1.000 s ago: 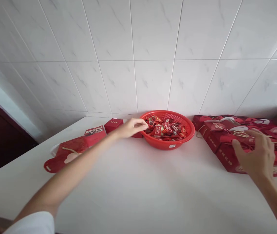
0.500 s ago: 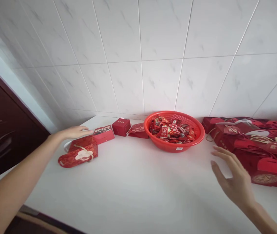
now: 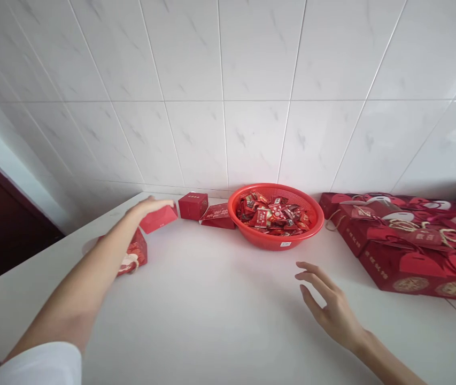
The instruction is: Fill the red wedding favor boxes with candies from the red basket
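Observation:
Over the top of a small red box (image 3: pixel 159 218) lies my left hand (image 3: pixel 149 205), closed on its upper edge. The hand hides what is inside the box, and the box sits a little askew. My left forearm partly covers a red gift box (image 3: pixel 137 249) with a cord and a pale flower-shaped tag. My right hand (image 3: pixel 327 299) hovers above the white table, fingers apart and holding nothing. It is nearest to a red plastic basket (image 3: pixel 270 241) filled with red-wrapped sweets (image 3: pixel 270 215).
Another small red box (image 3: pixel 193 206) and a flattish red packet (image 3: pixel 218 216) stand by the tiled wall (image 3: pixel 252 139). Several red gift boxes (image 3: pixel 388 262) with cord handles crowd the right side of the white table (image 3: pixel 231 310).
My left hand has moved onto the small red box and closed on it; the box has turned slightly. My right hand has shifted left, away from the gift boxes. The view has turned slightly right.

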The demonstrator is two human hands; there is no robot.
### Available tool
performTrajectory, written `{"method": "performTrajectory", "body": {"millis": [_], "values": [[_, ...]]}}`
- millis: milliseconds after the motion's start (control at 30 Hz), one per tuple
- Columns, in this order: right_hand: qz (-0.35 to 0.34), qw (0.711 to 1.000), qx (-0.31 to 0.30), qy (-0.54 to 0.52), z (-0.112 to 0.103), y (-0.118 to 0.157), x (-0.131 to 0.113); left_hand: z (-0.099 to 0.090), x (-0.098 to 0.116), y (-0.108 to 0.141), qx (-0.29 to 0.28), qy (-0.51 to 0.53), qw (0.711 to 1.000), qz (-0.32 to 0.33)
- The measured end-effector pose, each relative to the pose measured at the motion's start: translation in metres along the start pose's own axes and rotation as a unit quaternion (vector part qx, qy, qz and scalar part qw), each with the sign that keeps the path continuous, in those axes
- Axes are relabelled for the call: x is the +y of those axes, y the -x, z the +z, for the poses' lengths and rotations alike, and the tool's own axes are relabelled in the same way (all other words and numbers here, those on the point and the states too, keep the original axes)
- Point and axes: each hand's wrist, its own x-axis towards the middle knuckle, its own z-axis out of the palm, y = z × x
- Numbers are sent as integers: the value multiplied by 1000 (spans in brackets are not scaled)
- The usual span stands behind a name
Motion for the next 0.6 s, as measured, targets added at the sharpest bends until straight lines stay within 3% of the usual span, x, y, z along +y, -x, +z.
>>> {"method": "performTrajectory", "body": {"millis": [67, 100, 133, 200, 233, 267, 367, 433, 500, 600], "values": [[16, 1000, -9, -25, 2, 1, 1, -20, 5, 7, -29, 50, 992, -114], [28, 999, -17, -43, 3, 1, 1, -29, 10, 13, -20, 82, 990, -117], [42, 997, -27, -64, 3, 1, 0, -34, 18, 22, 21, 87, 993, -81], [85, 987, -61, -121, 3, -4, -5, -34, 38, 49, 102, 100, 988, 54], [109, 978, -82, -160, 3, -7, -8, -28, 50, 68, 142, 120, 976, 115], [133, 964, -102, -205, 3, -10, -11, -18, 63, 90, 148, 128, 964, 182], [182, 906, -139, -357, 4, -10, -18, 24, 98, 167, 77, 114, 915, 380], [209, 873, -139, -419, 7, 1, -18, 51, 116, 214, 24, 94, 875, 474], [255, 861, -123, -422, 9, 17, -15, 70, 128, 247, -13, 102, 863, 496], [295, 848, -121, -424, 10, 36, -14, 84, 139, 268, -49, 138, 880, 452]]}}
